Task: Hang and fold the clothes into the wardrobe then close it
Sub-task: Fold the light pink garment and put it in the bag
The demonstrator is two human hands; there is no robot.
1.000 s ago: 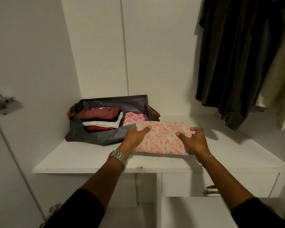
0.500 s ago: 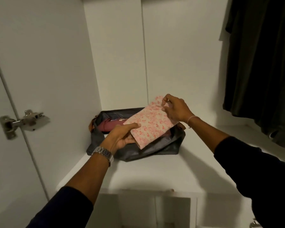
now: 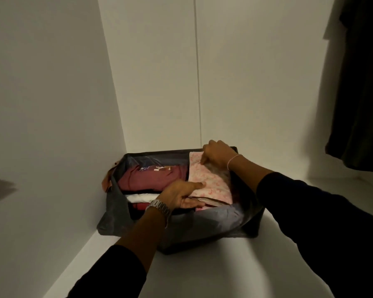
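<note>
Pink folded cloth (image 3: 209, 181) going into the grey fabric bin (image 3: 202, 229) on the wardrobe shelf (image 3: 181, 272).
Left hand (image 3: 181, 195) pinches its near edge, thumb above and fingers beneath; right hand (image 3: 216, 155) presses the far corner with curled fingers. It lies right of the maroon stack (image 3: 153, 177). Next, I think: slide the fingers out, flatten it.

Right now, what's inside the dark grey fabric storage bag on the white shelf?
The dark grey fabric storage bag holds a maroon, white and red folded stack beside the pink patterned folded cloth held by both hands. Anything beneath these is covered.
</note>
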